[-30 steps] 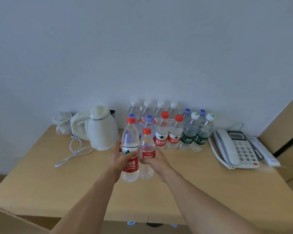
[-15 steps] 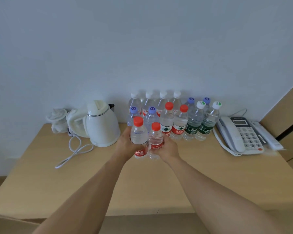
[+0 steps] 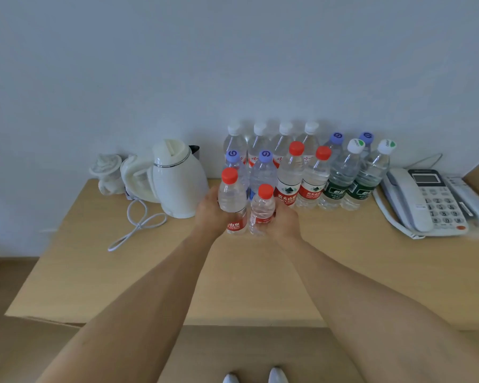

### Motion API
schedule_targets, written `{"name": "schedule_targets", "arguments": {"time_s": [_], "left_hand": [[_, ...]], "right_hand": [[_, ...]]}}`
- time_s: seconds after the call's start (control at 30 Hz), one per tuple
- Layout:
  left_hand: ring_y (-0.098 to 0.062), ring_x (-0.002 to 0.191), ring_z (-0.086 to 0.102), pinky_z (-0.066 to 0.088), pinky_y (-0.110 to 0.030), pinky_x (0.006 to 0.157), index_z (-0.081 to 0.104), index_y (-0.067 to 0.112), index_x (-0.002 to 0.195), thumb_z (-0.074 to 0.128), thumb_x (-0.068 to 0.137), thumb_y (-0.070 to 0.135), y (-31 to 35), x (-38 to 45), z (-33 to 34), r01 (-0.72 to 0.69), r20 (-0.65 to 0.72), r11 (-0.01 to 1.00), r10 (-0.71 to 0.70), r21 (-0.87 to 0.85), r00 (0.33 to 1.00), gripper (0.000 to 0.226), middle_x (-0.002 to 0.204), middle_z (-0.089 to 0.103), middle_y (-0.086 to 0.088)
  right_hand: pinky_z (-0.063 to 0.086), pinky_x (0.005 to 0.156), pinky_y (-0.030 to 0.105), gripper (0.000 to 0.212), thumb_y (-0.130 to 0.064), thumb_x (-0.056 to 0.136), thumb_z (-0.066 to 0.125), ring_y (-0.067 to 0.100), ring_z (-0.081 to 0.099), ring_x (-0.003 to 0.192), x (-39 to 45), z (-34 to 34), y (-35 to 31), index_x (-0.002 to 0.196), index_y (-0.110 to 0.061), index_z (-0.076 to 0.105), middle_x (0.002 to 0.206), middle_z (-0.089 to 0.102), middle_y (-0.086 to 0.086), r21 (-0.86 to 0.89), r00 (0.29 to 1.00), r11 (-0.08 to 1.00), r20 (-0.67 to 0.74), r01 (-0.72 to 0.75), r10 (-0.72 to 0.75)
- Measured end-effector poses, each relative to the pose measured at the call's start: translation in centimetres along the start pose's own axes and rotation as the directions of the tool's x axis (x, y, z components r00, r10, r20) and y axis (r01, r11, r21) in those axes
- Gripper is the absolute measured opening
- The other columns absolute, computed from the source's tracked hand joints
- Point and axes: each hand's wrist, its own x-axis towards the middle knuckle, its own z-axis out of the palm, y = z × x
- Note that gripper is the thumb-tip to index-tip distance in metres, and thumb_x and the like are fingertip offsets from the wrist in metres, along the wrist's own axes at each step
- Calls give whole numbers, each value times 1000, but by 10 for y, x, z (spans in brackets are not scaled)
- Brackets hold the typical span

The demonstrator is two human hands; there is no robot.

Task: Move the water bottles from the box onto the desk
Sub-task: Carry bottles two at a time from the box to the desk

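My left hand (image 3: 209, 214) grips a tall red-capped water bottle (image 3: 231, 199) with a red label. My right hand (image 3: 284, 221) grips a shorter red-capped bottle (image 3: 262, 208) beside it. Both bottles stand upright, side by side, low over the wooden desk (image 3: 246, 275), just in front of a cluster of several bottles (image 3: 310, 167) lined up against the wall. That cluster has white, purple, red and green-marked caps. No box is in view.
A white electric kettle (image 3: 177, 178) with its cord (image 3: 138, 225) stands left of the bottles, next to a small white figurine (image 3: 107, 172). A white desk phone (image 3: 426, 200) lies at the right. The desk's front edge runs below my forearms.
Both hands have carried the two red-capped bottles forward, away from me, up to the front of the bottle cluster. The view has shifted down and closer.
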Motion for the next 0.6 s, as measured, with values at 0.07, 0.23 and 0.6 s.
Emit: {"name": "schedule_targets", "arguments": {"time_s": [0.07,0.23,0.6], "left_hand": [[-27,104,65,54,-46,92,59,16,123,85,75,30,2,1,-2,-18,6,1000,18,12,1000,57,110,71,-3],[-27,103,64,54,-44,90,56,15,121,83,76,33,8,3,-7,-39,69,994,32,100,997,56,111,68,-3],[-16,82,63,46,-23,64,61,19,114,90,66,33,-2,2,-9,-93,-43,987,99,128,994,58,85,62,9]], "right_hand": [[50,84,33,53,-21,67,88,25,66,102,2,3,-1,114,-14,63,108,72,5,-14,1000,1000,10,6,-5],[45,78,29,55,-23,68,87,24,64,100,4,4,-1,114,-14,60,107,70,3,-23,999,1000,39,8,-7],[43,74,11,34,-25,75,84,-2,60,85,-4,-10,-3,100,-21,62,91,65,-15,58,992,990,-17,130,-129]]}}
